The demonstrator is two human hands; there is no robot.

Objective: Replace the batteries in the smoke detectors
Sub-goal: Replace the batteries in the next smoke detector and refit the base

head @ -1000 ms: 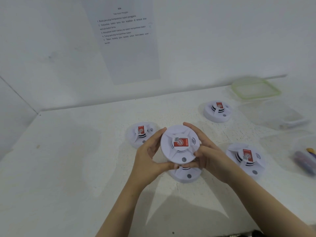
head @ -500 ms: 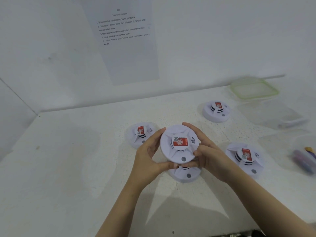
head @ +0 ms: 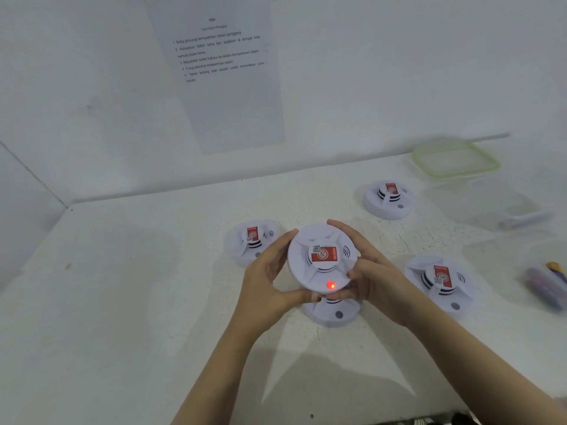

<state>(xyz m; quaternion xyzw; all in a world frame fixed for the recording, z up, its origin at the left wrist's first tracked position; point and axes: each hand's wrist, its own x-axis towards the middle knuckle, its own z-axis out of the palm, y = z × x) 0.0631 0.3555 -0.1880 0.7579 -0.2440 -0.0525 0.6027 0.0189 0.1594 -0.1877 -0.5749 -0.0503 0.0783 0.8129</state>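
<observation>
A round white smoke detector (head: 322, 259) with a red label is lifted above the table, face toward me, and its small light glows red near the lower rim. My left hand (head: 270, 280) grips its left edge and my right hand (head: 371, 277) grips its right edge. Partly hidden right below it, another detector (head: 333, 312) lies on the table. Three more detectors lie around: one to the left (head: 251, 240), one at the back right (head: 388, 199), one to the right (head: 438, 283).
A green-rimmed lid (head: 454, 159) and a clear plastic container (head: 484, 204) sit at the back right of the white table (head: 122, 286). Batteries (head: 546, 280) lie blurred at the right edge. A printed instruction sheet (head: 221, 72) hangs on the wall.
The light on the held detector has turned from grey to glowing red. Both hands and the detector stay almost where they were.
</observation>
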